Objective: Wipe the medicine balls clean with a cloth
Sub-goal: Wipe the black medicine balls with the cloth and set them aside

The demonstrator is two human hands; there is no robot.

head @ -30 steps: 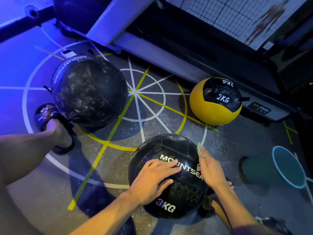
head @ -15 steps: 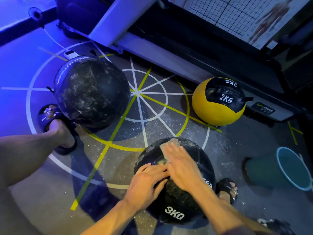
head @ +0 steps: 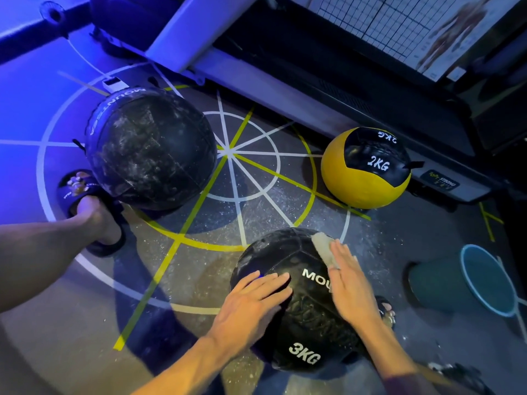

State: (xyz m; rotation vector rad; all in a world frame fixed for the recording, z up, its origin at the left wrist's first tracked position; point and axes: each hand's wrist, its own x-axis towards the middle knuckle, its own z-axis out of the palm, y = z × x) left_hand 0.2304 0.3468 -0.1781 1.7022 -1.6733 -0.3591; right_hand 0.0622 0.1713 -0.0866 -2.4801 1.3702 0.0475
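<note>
The black 3KG medicine ball (head: 299, 297) is sitting on the floor (head: 199, 252) at the bottom centre, close to the person. The left hand (head: 251, 306) is lying flat on its near left side, fingers straight and slightly spread, steadying it. The right hand (head: 349, 283) is pressing a pale cloth (head: 323, 248) against the ball's upper right side, fingers straight and held together (the cloth is peeking out beyond the fingertips).

A larger black ball (head: 151, 149), streaked with whitish dust, is resting at the upper left, just beside a foot in a dark slipper (head: 88, 206). A yellow and black 2KG ball (head: 366, 168) is sitting well apart at the right, against the base of a grey machine (head: 256, 81), possibly a treadmill, though the dim light is making that hard to tell.

The floor is showing dark speckled rubber painted with white circles and radiating white and yellow lines, and blue light is washing over its left part. A teal bucket (head: 445, 283) is standing at the right edge, and a chart with a grid (head: 399, 27) is leaning in the upper right corner
</note>
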